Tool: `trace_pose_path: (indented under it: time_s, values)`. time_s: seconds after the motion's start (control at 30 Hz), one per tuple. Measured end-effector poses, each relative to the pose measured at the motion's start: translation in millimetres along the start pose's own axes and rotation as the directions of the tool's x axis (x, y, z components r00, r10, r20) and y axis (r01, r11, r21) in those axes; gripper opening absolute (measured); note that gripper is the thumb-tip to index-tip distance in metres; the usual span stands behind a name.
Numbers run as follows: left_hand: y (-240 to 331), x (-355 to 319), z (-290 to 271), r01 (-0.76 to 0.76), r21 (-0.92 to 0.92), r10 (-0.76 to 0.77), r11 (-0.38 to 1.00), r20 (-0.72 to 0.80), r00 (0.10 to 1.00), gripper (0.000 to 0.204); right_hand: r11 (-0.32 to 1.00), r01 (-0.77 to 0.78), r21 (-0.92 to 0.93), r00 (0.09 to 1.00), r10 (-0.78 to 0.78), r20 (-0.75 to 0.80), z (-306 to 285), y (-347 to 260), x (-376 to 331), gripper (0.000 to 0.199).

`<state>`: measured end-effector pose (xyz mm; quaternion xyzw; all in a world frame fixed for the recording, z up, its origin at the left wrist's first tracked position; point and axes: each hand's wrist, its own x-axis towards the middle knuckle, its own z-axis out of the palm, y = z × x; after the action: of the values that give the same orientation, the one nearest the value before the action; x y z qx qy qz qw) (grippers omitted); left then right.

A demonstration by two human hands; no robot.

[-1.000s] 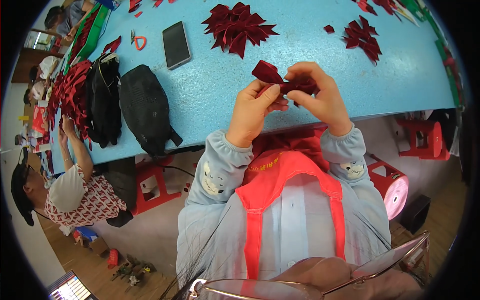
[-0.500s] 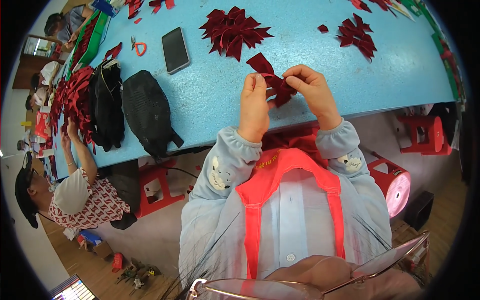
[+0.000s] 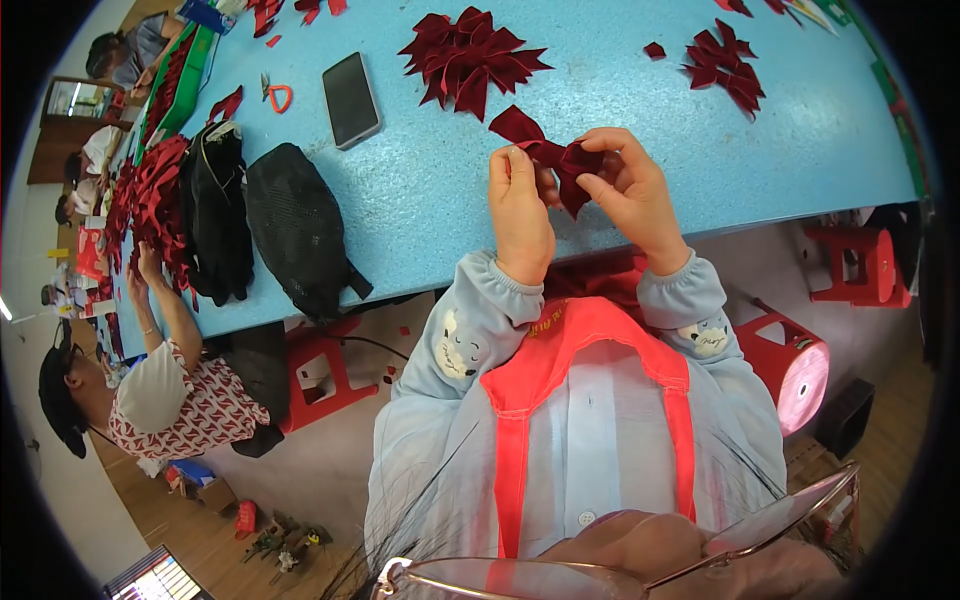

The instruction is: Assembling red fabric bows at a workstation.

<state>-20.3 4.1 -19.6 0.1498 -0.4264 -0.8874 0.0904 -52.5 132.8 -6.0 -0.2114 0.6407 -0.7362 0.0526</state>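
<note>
Between my two hands, just above the table's near edge, is a dark red velvet bow with pointed tails. My left hand pinches it at its left side, thumb upward. With thumb and fingers my right hand grips the bow's right loop. One tail sticks up toward the far left and another hangs down between the hands. Beyond them lies a heap of finished-looking dark red bows. A smaller group of bows rests farther right, with a small red scrap beside it.
On the blue table lie a phone, orange-handled snips, a black mesh bag and a black pouch. A co-worker sits at the left by a large red ribbon pile. Red stools stand below.
My right hand has shifted its hold, and the bow's right loop now stands fuller and rounder. The left hand keeps its pinch. The whole view has shifted slightly.
</note>
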Motion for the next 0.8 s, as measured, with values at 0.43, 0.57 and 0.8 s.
trace_pose_path:
  time_s: [0.43, 0.57, 0.8]
  values:
    - [12.0, -12.8, 6.9, 0.105, -0.148, -0.080, 0.983, 0.166, 0.983, 0.036, 0.783, 0.392, -0.483, 0.898, -0.439, 0.016, -1.0, 1.0, 1.6, 0.024]
    - [17.2, -17.3, 13.4, 0.118, -0.191, -0.085, 0.975, 0.172, 0.981, 0.033, 0.752, 0.373, -0.543, 0.903, -0.429, 0.025, 1.7, 8.0, -3.2, 0.021]
    - [13.1, -21.9, 16.8, 0.145, -0.265, -0.120, 0.953, 0.107, 0.987, 0.029, 0.734, 0.375, -0.566, 0.878, -0.477, -0.037, 5.3, 16.3, -9.0, 0.016]
